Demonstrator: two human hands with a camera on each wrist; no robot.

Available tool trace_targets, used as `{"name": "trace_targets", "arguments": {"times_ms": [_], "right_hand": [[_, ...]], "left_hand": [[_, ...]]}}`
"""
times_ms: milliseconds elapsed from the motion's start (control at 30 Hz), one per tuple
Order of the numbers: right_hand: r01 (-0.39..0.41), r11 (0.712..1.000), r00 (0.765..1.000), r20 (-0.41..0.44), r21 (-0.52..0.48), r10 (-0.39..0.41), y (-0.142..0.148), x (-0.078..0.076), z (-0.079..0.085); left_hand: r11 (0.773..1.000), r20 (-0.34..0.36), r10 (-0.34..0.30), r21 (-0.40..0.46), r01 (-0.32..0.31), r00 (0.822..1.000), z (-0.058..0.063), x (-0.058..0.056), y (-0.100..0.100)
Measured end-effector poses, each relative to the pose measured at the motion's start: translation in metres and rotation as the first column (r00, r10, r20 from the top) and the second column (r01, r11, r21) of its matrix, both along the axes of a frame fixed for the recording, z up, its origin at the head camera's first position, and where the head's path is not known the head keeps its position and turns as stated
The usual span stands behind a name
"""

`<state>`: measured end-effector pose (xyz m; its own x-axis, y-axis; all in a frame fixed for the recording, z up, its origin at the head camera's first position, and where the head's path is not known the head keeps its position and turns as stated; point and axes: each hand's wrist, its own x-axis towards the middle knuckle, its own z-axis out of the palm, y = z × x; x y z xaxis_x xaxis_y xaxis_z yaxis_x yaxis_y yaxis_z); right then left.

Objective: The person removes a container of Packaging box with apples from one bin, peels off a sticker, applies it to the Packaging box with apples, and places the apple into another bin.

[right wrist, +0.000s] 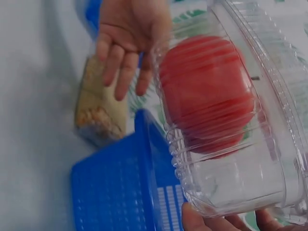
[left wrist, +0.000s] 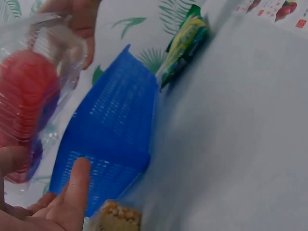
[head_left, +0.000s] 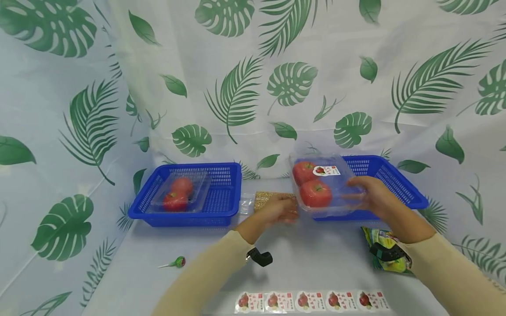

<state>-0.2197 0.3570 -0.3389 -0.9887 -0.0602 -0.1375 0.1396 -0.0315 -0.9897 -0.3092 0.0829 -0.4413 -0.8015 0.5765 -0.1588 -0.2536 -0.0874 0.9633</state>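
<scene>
A clear plastic box with two red apples inside and a label on its lid is held up over the right blue basket. My right hand grips the box by its right side, with fingers curled at its edge in the right wrist view. Beside the box's left edge is my left hand, its fingers loosely extended and nothing held in them. Past the left hand lies a wrapped block of grainy snack, partly covered by that hand in the head view.
On the left, a second blue basket contains another clear box with apples. A lollipop lies in front of it. Several apple stickers line the near edge, and a green-yellow packet lies under the right forearm.
</scene>
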Motion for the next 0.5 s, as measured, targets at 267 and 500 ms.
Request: {"name": "trace_targets", "arguments": {"times_ms": [267, 500], "right_hand": [[-0.008, 1.0, 1.0, -0.029, -0.019, 0.008, 0.031, -0.011, 0.001], [0.012, 1.0, 1.0, -0.026, -0.016, -0.013, 0.053, -0.019, 0.002]], "left_hand": [[0.998, 0.135, 0.051, 0.025, -0.055, 0.99, -0.002, -0.006, 0.03], [0.988, 0.202, 0.098, 0.096, -0.119, 0.974, -0.003, -0.014, 0.045]]}}
